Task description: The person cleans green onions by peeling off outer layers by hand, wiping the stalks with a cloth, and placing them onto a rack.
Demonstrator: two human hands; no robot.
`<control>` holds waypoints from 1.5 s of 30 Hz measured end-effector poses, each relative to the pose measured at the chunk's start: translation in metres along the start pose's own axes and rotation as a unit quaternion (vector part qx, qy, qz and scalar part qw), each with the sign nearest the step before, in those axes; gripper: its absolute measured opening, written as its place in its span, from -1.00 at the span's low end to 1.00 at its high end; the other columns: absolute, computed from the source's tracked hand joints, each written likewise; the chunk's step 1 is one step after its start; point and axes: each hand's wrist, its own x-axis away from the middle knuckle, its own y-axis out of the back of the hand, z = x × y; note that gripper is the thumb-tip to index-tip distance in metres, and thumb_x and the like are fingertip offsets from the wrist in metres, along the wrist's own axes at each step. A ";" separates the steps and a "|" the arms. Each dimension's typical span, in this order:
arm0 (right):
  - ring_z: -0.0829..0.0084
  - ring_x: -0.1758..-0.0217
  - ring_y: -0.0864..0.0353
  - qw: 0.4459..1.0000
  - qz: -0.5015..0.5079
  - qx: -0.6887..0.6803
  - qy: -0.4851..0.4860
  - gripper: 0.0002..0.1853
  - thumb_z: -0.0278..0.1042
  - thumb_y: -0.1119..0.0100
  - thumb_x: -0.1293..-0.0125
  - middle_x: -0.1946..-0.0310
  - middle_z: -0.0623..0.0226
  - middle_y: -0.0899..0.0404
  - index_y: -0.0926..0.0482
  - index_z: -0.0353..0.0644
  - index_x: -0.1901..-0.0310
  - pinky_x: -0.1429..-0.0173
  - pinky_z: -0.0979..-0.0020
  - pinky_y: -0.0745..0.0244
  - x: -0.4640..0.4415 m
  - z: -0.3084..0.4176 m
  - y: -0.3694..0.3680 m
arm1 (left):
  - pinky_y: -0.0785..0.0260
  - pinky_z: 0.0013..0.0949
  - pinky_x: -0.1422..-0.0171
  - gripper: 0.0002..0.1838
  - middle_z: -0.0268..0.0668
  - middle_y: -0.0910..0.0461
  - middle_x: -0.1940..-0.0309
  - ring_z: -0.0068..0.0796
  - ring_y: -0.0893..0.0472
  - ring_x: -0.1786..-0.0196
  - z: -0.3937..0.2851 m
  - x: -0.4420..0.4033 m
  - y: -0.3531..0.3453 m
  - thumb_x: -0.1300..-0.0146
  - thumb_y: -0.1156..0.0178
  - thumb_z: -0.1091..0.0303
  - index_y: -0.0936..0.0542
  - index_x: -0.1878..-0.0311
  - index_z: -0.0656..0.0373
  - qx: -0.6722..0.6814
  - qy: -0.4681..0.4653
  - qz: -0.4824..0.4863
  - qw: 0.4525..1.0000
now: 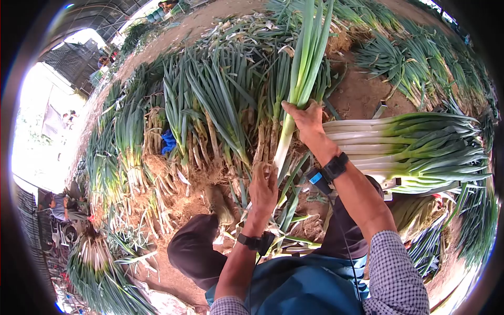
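My right hand is closed around the stalk of a long green onion, thumb across its front. The onion stands upright at a slight tilt, with green leaves at the top and a clean white stem below. My left hand is lower, its fingers closed at the white bottom end of the same onion; its root tip is hidden by the fingers. To the right of my right hand lies a neat stack of clean white-stemmed green onions.
Uncleaned green onions with brown roots lean in rows ahead and left. A blue cloth-like scrap lies among them. More onion heaps lie at the far right, and a bundle at lower left. Another person is at far left.
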 end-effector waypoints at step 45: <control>0.30 0.26 -0.66 0.970 0.004 -0.210 0.119 -0.74 -0.49 -0.28 -0.35 0.19 0.23 -0.59 -0.51 -0.36 0.00 0.14 0.07 -0.78 -0.031 0.081 0.091 | -0.56 -0.13 0.24 -0.63 0.02 -0.69 0.33 -0.04 -0.71 0.32 0.234 0.127 0.074 -0.36 -0.18 0.19 -0.63 0.00 0.34 -0.281 0.127 0.221 0.925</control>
